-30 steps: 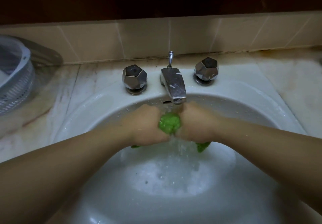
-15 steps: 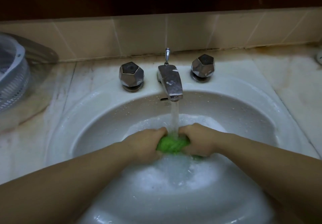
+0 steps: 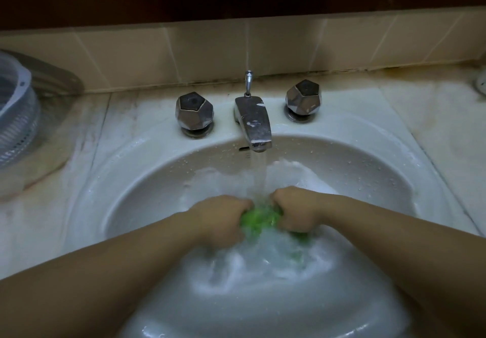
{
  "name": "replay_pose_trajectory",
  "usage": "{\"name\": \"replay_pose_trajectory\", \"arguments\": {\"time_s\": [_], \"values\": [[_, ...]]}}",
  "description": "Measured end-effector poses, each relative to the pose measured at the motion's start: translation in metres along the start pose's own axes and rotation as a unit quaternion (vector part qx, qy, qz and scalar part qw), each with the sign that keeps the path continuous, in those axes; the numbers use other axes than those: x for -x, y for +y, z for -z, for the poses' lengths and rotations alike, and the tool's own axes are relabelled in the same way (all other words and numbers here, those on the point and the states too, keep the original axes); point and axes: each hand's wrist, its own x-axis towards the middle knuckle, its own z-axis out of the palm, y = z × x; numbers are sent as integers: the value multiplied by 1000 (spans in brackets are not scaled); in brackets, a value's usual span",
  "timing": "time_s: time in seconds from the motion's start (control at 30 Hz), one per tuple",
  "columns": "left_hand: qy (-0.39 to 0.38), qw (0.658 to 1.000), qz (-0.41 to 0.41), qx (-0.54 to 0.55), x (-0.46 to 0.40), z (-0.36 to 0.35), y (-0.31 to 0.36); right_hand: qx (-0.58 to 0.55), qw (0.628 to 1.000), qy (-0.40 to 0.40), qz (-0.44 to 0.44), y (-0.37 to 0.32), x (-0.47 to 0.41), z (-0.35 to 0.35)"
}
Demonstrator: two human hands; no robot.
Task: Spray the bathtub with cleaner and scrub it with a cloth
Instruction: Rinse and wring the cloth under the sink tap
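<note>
White oval basin (image 3: 147,169) set into pale marble worktop (image 3: 434,132), droplets on inner wall, foamy water pooled in bowl. Chrome spout (image 3: 254,124) at centre back, running; stream (image 3: 259,172) falling straight down. Pop-up rod (image 3: 248,81) upright just behind spout. Faceted chrome knob (image 3: 194,111) left of spout, matching knob (image 3: 303,99) right of it. Beige tiled backsplash (image 3: 210,56) along worktop's rear edge, dark grime at the joint. White slotted plastic basket (image 3: 15,116) at far left on worktop, partly out of view. Small white item (image 3: 481,83) at right edge, too cropped to identify
</note>
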Motion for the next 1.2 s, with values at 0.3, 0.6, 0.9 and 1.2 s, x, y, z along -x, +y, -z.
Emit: {"name": "replay_pose_trajectory", "arguments": {"time_s": [0.3, 0.6, 0.9, 1.2], "values": [[105, 982, 25, 153, 19, 55, 0, -305, 951, 33, 25, -12, 13, 38], [116, 987, -12, 112, 28, 67, -11, -40, 991, 116, 47, -20, -1, 36], [96, 984, 17, 150, 36, 69, -15, -351, 911, 177, 126, -41, -8, 35], [148, 940, -50, 304, 40, 64, -27, -690, 718, 88, 37, -47, -4, 26]]}}
